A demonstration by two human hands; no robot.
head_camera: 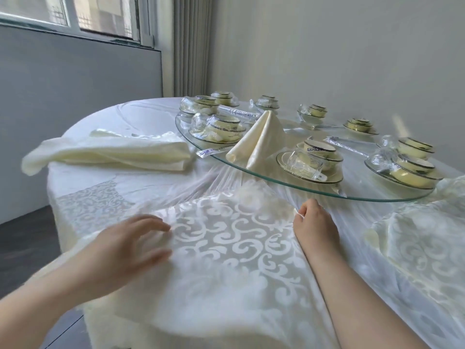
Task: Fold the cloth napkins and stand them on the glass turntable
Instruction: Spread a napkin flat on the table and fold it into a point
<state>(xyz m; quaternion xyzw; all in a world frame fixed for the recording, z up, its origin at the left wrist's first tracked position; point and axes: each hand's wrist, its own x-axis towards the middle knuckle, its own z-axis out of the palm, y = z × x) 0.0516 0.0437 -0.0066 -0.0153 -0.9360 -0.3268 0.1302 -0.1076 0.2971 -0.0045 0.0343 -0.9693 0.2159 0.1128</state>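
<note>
Our right hand (314, 222), at centre frame, has its fingers curled and pinches the far edge of a white scroll-patterned cloth napkin (226, 238) spread flat on the desk (141, 114). Our left hand (133, 245), lower left, is wide, with fingers spread at the napkin's left border. It is blurred, so we cannot tell how firmly it touches.

Further up the frame, a cream folded napkin (261, 137) stands upright near the front rim of the round glass turntable (289, 187), between plastic-wrapped sets of cream bowls and plates (219, 129). A stack of cream folded cloths (113, 152) lies left of the turntable.

A white tablecloth (83, 197) covers the desk. At upper left we see a window (75, 16), a pleated grey curtain (191, 46) and pale walls, and at lower left a dark floor (25, 248).

A rumpled patterned cloth (417, 238) at right is cut off by the frame edge. The print on the wrappers is too small to read.
</note>
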